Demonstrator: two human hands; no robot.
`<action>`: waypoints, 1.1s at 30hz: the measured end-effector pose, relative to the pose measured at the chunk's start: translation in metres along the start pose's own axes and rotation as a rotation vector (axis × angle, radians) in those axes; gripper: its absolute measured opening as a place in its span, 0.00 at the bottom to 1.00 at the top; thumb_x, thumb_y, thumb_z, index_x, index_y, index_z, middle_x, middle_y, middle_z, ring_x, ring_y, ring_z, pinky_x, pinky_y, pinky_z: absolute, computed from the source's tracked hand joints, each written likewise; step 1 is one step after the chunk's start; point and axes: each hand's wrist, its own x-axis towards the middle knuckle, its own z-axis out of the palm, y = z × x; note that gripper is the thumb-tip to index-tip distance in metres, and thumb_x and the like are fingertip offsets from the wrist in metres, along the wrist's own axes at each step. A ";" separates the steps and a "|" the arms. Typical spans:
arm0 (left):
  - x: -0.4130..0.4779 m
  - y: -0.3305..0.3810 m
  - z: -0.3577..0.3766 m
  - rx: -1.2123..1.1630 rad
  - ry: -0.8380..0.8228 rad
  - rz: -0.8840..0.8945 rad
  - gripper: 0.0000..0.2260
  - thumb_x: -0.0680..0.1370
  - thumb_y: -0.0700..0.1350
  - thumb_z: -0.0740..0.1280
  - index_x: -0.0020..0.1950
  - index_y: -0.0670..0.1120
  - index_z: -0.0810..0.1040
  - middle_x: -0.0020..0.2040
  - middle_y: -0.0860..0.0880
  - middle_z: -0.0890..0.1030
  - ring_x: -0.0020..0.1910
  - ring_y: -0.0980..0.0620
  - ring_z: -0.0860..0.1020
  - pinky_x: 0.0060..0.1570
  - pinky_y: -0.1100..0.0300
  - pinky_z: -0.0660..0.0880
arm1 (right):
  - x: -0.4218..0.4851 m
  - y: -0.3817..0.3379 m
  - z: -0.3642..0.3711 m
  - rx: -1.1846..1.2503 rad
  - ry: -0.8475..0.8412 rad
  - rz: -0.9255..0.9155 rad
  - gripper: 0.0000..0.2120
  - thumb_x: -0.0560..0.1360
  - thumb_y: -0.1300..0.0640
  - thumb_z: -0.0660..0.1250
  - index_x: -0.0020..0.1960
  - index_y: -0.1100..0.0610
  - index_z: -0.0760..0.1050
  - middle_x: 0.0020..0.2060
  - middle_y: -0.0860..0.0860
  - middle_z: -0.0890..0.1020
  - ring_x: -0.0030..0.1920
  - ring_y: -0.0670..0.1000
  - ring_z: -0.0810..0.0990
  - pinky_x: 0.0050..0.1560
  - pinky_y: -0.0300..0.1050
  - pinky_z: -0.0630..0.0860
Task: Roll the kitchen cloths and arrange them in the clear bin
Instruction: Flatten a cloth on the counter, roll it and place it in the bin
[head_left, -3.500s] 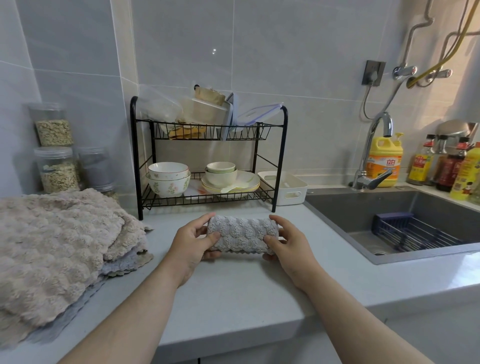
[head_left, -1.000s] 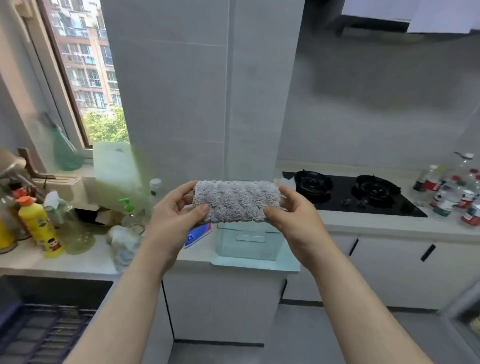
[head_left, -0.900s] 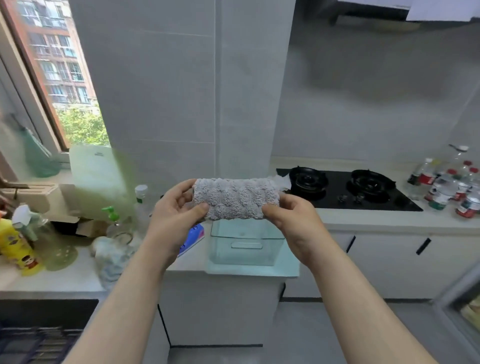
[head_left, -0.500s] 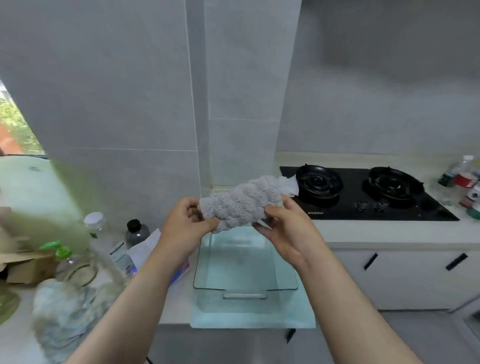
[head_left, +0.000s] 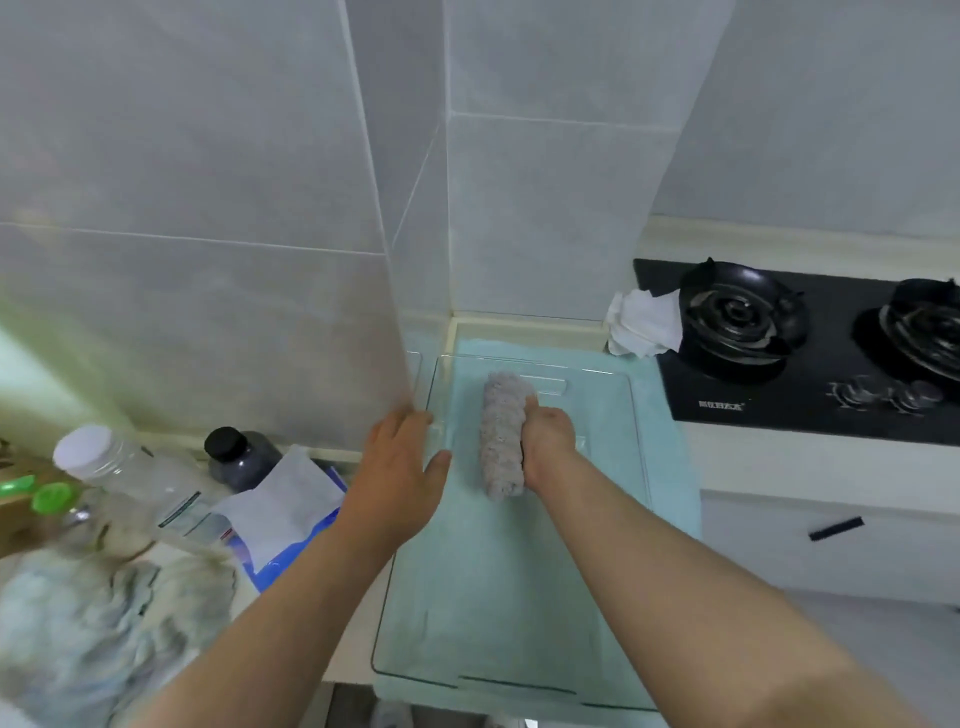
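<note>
Cloth count first: one rolled grey cloth (head_left: 501, 441), and it's inside the clear bin (head_left: 640, 447), lying lengthwise from 12 to 6 o'clock in the far half, a bit toward the 9 o'clock side of the middle; nothing else is in the bin that I can see. One bin too, sitting on one teal mat (head_left: 670, 467) at the counter edge.

Two hands in shot. The right hand (head_left: 548, 441) is down in the bin, pressed to the roll's 3 o'clock side with its fingers curled onto it, so it's got hold of the roll; fingertips are hidden behind the cloth. The left hand (head_left: 400, 467) holds nothing; fingers straight, thumb stuck out, hovering at the bin's 9 o'clock rim; can't tell if it actually touches the plastic.

Around the bin: one black hob (head_left: 810, 395) at 2 o'clock with two burners (head_left: 737, 317) (head_left: 924, 327); its knobs are too blurry to count; one white wad (head_left: 644, 322) of paper or cloth at 1 o'clock, touching the hob's corner. Over at 9 o'clock there's one dark jar (head_left: 236, 457) with a black cap, one clear bottle (head_left: 124, 478) with a white cap, two green caps (head_left: 52, 496) (head_left: 15, 486), and one blue packet (head_left: 283, 551) with a white sheet on it; something pale and blurry sits at 7 o'clock, no idea what.
</note>
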 end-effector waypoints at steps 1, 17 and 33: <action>0.003 -0.005 0.003 -0.007 -0.013 0.006 0.19 0.79 0.43 0.65 0.68 0.40 0.70 0.69 0.43 0.68 0.68 0.44 0.66 0.65 0.57 0.62 | 0.009 0.007 0.009 -0.057 0.017 -0.037 0.11 0.81 0.54 0.60 0.45 0.60 0.73 0.42 0.55 0.79 0.41 0.53 0.77 0.41 0.41 0.75; 0.001 -0.019 0.016 -0.144 -0.002 0.054 0.14 0.81 0.42 0.59 0.65 0.41 0.70 0.67 0.48 0.66 0.61 0.54 0.68 0.61 0.65 0.63 | 0.011 0.050 0.052 -0.878 -0.078 -0.113 0.32 0.80 0.39 0.43 0.62 0.57 0.78 0.62 0.59 0.77 0.63 0.62 0.73 0.64 0.52 0.67; 0.002 -0.026 0.017 -0.183 -0.001 0.053 0.14 0.81 0.40 0.58 0.65 0.42 0.71 0.67 0.52 0.67 0.60 0.59 0.67 0.57 0.79 0.58 | -0.018 0.011 0.048 -0.137 -0.389 0.228 0.29 0.83 0.42 0.44 0.44 0.57 0.77 0.38 0.53 0.82 0.36 0.48 0.80 0.29 0.35 0.74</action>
